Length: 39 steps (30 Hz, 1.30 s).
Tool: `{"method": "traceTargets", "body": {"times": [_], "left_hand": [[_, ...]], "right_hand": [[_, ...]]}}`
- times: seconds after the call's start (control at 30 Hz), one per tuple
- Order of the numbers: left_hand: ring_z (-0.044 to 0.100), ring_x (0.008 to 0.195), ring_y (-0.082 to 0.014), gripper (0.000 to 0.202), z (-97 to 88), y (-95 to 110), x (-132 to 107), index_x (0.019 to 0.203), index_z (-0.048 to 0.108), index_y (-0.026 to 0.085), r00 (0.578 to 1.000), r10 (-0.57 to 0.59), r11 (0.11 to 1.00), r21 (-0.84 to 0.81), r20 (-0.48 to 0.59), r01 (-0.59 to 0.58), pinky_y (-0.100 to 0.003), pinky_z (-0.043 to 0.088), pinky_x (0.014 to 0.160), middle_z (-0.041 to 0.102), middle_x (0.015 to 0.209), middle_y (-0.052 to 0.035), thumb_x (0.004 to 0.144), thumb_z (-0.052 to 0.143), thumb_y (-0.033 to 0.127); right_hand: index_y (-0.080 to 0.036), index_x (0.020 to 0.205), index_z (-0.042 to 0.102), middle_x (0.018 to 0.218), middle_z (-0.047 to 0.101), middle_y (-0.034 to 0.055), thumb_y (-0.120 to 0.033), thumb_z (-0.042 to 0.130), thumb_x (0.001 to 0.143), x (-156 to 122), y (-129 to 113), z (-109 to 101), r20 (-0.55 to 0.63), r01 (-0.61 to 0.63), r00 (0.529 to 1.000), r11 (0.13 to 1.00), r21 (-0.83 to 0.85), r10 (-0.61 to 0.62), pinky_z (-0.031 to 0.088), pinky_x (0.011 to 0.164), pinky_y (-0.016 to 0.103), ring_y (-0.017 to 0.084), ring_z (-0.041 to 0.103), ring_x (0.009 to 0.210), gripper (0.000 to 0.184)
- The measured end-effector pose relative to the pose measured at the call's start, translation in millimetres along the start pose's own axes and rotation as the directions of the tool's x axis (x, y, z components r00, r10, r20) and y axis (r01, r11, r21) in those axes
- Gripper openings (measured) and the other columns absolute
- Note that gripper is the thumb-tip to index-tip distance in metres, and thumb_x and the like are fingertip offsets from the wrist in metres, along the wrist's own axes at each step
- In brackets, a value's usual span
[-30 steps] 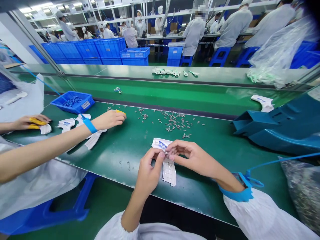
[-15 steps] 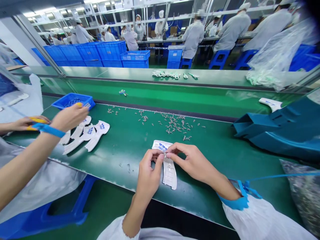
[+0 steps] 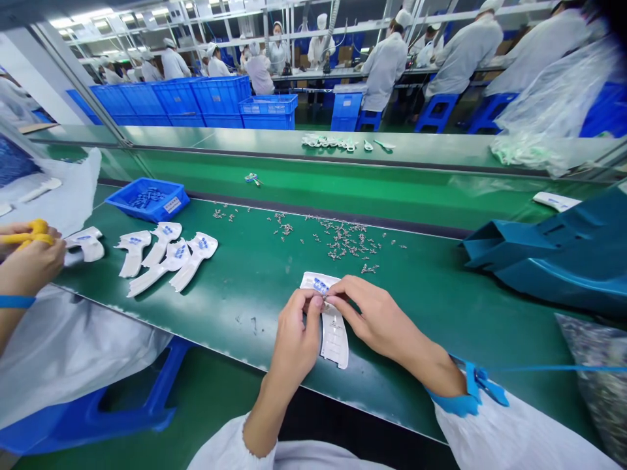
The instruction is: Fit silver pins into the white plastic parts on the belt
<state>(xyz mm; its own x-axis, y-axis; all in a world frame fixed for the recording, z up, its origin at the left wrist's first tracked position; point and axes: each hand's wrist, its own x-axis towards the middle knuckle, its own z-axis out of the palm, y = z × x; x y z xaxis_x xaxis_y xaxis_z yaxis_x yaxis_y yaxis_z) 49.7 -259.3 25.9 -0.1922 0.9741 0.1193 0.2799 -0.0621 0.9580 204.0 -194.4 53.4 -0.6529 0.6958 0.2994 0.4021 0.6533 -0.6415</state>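
Observation:
In the head view a white curved plastic shell [image 3: 335, 336] with blue pieces in its upper end lies on the green bench. Over its middle, my left hand [image 3: 298, 329] pinches a small metal part [image 3: 324, 298] between thumb and forefinger. My right hand [image 3: 369, 314] meets it from the other side, its fingertips closed on the same tiny part. The part's exact kind is mostly hidden by the fingers. Beyond the shell, many similar small metal parts [image 3: 343, 241] are scattered across the bench.
To the left lie several white shells [image 3: 193, 261] and a blue bin [image 3: 155, 199] of small blue pieces. A co-worker's hand [image 3: 34, 261] holds yellow-handled pliers [image 3: 36, 234]. A teal plastic scoop [image 3: 553, 251] and a clear bag [image 3: 595, 372] stand at the right.
The co-worker's hand has drawn back left from beside the blue bin to the yellow-handled tool. My hands remain pinched over the shell, with little movement; the view has shifted slightly.

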Motion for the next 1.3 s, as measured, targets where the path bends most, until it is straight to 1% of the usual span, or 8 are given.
{"method": "traceTargets", "body": {"times": [0.17,0.47,0.6,0.73,0.9,1.0,1.17,1.3], "left_hand": [[0.056,0.08,-0.0171,0.026,1.1,0.4,1.0,0.092,0.053,0.021,1.0,0.021,0.996,0.082,0.022,-0.023,-0.029,0.041,0.076,0.059,0.087,-0.0026,0.104,0.035,0.036],[0.053,0.08,-0.0175,0.028,2.1,2.0,1.6,0.086,0.049,0.022,0.999,0.042,0.991,0.13,0.033,-0.046,-0.03,0.039,0.074,0.055,0.085,-0.002,0.105,0.032,0.033],[0.055,0.08,-0.0167,0.024,0.6,3.6,1.9,0.09,0.054,0.021,0.997,0.074,0.99,0.117,0.031,-0.078,-0.028,0.041,0.074,0.057,0.088,-0.0021,0.104,0.037,0.032],[0.058,0.085,-0.017,0.019,-0.5,3.1,1.1,0.094,0.057,0.021,0.996,0.09,0.991,0.095,-0.006,-0.089,-0.028,0.043,0.077,0.061,0.09,-0.0027,0.102,0.043,0.031],[0.059,0.086,-0.0164,0.011,-0.3,0.6,0.1,0.098,0.058,0.021,0.996,0.084,0.994,0.074,-0.043,-0.081,-0.027,0.044,0.08,0.064,0.095,-0.0028,0.099,0.05,0.029],[0.059,0.087,-0.0167,0.013,-0.2,-0.3,-0.3,0.099,0.057,0.021,0.996,0.084,0.995,0.052,-0.036,-0.082,-0.028,0.044,0.081,0.063,0.096,-0.0032,0.1,0.047,0.03],[0.059,0.09,-0.0182,0.017,-0.2,0.7,-0.8,0.1,0.055,0.022,0.996,0.092,0.994,0.056,-0.008,-0.091,-0.029,0.044,0.081,0.062,0.096,-0.004,0.102,0.042,0.032],[0.06,0.089,-0.0186,0.02,-0.1,3.1,0.1,0.1,0.058,0.022,0.993,0.114,0.993,0.035,0.008,-0.114,-0.029,0.045,0.081,0.063,0.096,-0.0044,0.102,0.042,0.034]], "right_hand": [[-0.021,0.102,0.057,0.094,0.066,0.0075,-0.024,0.042,0.103,-0.5,4.1,1.6,-0.01,0.084,0.996,0.99,-0.11,-0.086,0.049,0.077,0.036,0.022,0.061,0.088,0.015],[-0.02,0.098,0.063,0.092,0.068,0.0101,-0.024,0.038,0.103,-0.5,4.5,3.1,-0.001,0.137,0.99,0.964,-0.23,-0.141,0.049,0.076,0.039,0.024,0.061,0.085,0.025],[-0.022,0.097,0.064,0.093,0.071,0.0068,-0.03,0.047,0.101,0.5,5.2,-1.0,0.001,0.002,1.0,1.0,-0.011,-0.002,0.05,0.077,0.035,0.022,0.064,0.086,0.019],[-0.024,0.088,0.066,0.085,0.073,0.0016,-0.037,0.056,0.096,2.3,5.6,-3.0,0.058,-0.224,0.975,0.949,0.222,0.216,0.049,0.07,0.03,0.019,0.066,0.076,0.018],[-0.023,0.087,0.066,0.083,0.071,0.0011,-0.039,0.056,0.095,3.6,5.6,-1.2,0.108,-0.291,0.957,0.898,0.332,0.27,0.048,0.069,0.028,0.019,0.064,0.076,0.021],[-0.023,0.089,0.064,0.086,0.07,0.0014,-0.038,0.055,0.096,3.7,4.4,-3.1,0.109,-0.256,0.966,0.907,0.333,0.233,0.048,0.07,0.028,0.018,0.063,0.078,0.019],[-0.023,0.093,0.064,0.088,0.07,0.0031,-0.034,0.053,0.098,2.8,5.4,-5.6,0.04,-0.124,0.992,0.978,0.17,0.118,0.047,0.071,0.03,0.019,0.063,0.079,0.016],[-0.024,0.093,0.065,0.09,0.072,0.0037,-0.033,0.053,0.098,4.0,1.8,-9.1,0.029,-0.113,0.994,0.986,0.127,0.11,0.049,0.073,0.031,0.019,0.066,0.082,0.015]]}}
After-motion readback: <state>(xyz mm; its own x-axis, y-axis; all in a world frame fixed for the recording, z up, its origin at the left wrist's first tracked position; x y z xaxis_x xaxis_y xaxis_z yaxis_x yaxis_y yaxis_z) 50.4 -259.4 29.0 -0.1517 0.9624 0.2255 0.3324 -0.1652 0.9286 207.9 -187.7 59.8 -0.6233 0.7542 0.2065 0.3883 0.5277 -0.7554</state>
